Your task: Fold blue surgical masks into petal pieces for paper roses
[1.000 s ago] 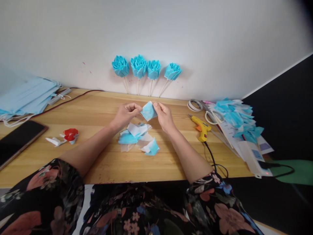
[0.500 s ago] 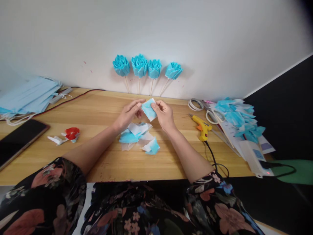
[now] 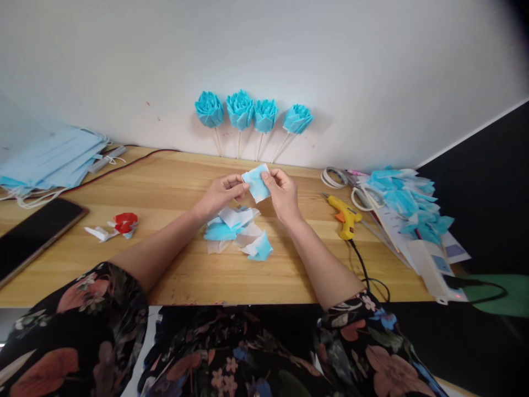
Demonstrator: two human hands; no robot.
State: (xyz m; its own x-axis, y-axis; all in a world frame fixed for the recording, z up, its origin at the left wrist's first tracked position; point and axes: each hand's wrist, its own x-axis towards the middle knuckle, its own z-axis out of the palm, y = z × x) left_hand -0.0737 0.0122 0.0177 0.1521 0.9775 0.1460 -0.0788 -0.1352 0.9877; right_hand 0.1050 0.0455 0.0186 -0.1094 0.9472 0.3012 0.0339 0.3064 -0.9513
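My right hand (image 3: 283, 193) pinches a small light-blue and white square of thin fabric (image 3: 257, 184) between thumb and fingers, above the middle of the table. At the square's left edge, my left hand (image 3: 223, 194) has its thumb and curled fingers closed on the side. Just below both hands lies a loose heap of blue and white fabric scraps (image 3: 228, 227). One blue-and-white scrap (image 3: 260, 248) sits at the heap's lower right.
Several blue fabric flowers on sticks (image 3: 239, 110) lean against the wall. At right are a yellow glue gun (image 3: 344, 214), white-handled scissors (image 3: 367, 199), tape rolls (image 3: 334, 177), a fabric pile (image 3: 405, 193) and a power strip (image 3: 438, 273). Face masks (image 3: 53, 157), a phone (image 3: 39, 234) and red scraps (image 3: 125, 223) lie left.
My left fingers have curled in and closed at the square's left edge, where they were more stretched out before. The square has turned slightly. The whole view has shifted a little.
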